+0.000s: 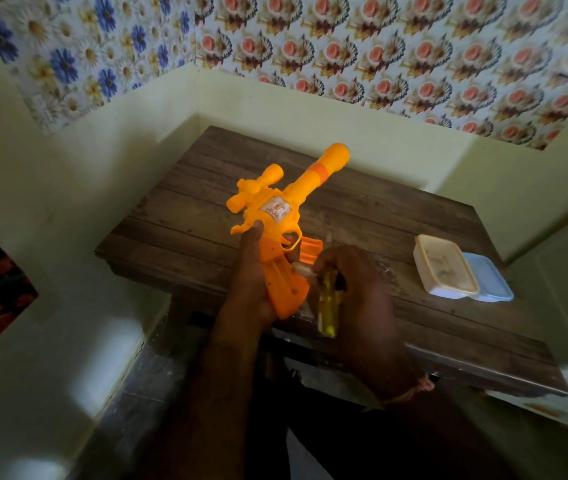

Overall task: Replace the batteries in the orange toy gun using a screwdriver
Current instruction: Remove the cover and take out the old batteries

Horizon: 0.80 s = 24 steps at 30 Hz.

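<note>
The orange toy gun [275, 216] is held above the wooden table [185, 209], its barrel pointing away to the upper right. My left hand [251, 271] grips its handle from the left, thumb up by the trigger guard. My right hand [351, 275] holds a screwdriver with a clear yellow handle [327, 306] and touches a small pale object [301, 269] at the open side of the grip; I cannot tell whether it is a battery. An orange ribbed cover [310, 252] lies on the table just behind my hands.
A cream plastic box [445, 266] rests partly on a light blue lid [493, 282] at the table's right side. Walls close in behind and to the left. The table's near edge runs just under my wrists.
</note>
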### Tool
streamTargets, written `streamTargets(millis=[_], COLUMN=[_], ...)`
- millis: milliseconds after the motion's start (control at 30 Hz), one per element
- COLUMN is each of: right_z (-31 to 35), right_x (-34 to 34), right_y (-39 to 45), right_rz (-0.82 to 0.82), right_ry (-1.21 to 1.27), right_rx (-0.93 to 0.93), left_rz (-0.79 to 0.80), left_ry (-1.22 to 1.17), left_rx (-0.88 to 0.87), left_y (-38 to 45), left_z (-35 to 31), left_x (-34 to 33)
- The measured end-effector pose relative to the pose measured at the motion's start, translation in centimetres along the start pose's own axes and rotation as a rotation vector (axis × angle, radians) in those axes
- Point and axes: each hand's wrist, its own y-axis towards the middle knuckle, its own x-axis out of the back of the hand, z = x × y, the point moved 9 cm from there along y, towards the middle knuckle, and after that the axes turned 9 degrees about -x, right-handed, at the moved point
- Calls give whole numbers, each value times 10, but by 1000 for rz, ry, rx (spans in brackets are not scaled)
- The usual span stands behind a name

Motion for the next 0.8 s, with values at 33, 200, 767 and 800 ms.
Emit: streamTargets(millis=[33,200,767,800], right_z=[-11,-82,-113,-113], right_x=[11,50,24,23], right_y=[1,9,31,31], right_rz=[-58,-272,-224,-206], right_ry=[5,-285,-586,-588], right_rx=[-31,-258,-383,-392], left_rz=[-29,-68,-68,-66], left_ry=[33,174,147,139], left_rx=[-39,-136,-100,-103], left_y=[1,-1,1,2], left_z=[-5,-21,-14,-14], left_x=[5,11,6,6])
